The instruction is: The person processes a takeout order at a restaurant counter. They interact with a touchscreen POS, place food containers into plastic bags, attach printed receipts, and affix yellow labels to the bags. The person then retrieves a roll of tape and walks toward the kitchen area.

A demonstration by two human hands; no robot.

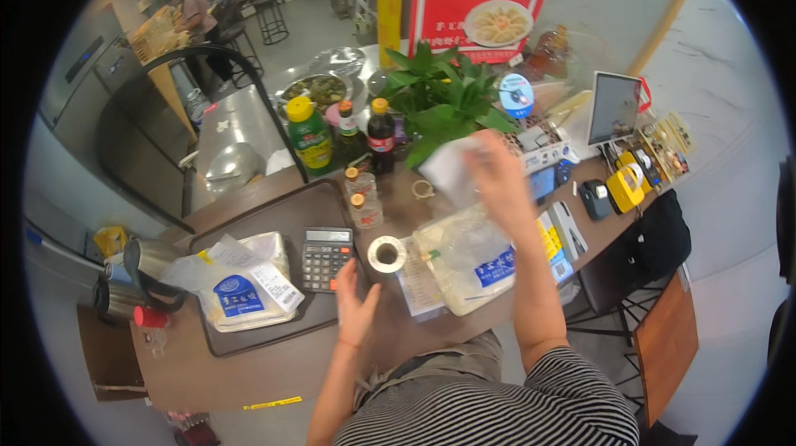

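Observation:
My right hand [494, 178], blurred, is raised over the counter and holds a white paper slip [451, 166] near the green potted plant [444, 98]. Beneath that forearm lies a takeaway container in a clear plastic bag [463, 259], partly over a printed sheet [416, 284]. My left hand [356, 303] is empty with its fingers apart, just below a black calculator [320, 269] and a roll of white labels or tape [387, 254]. On the dark tray [249, 346] at the left sits another bagged container [233, 306] with printed receipts [273, 284] on top.
Sauce bottles [380, 135] and small glass jars [365, 211] stand behind the calculator. A tablet screen [614, 107], yellow device [625, 188] and stapler [567, 231] are at the right. Steel kettles [155, 266] stand left. Another person [196, 14] bends over a far table.

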